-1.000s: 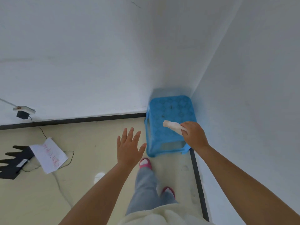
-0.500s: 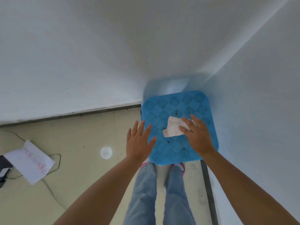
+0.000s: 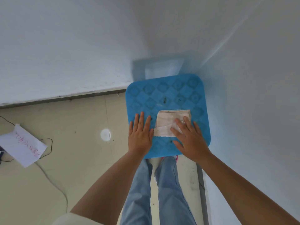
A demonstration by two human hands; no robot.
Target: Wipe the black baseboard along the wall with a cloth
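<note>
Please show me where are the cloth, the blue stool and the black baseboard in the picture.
cloth (image 3: 167, 124), head view, on its bare middle.
blue stool (image 3: 162, 93), head view, on the seat top.
black baseboard (image 3: 65, 99), head view, on the strip under the left wall.

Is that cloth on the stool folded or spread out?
Folded: the cloth lies as a layered rectangle on the blue stool, under the right hand.

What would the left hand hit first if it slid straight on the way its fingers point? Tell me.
The left hand lies flat on the blue stool, fingers pointing toward the wall. The stool top ahead looks free; past its far edge the wall probably comes first, though depth is unclear.
</note>
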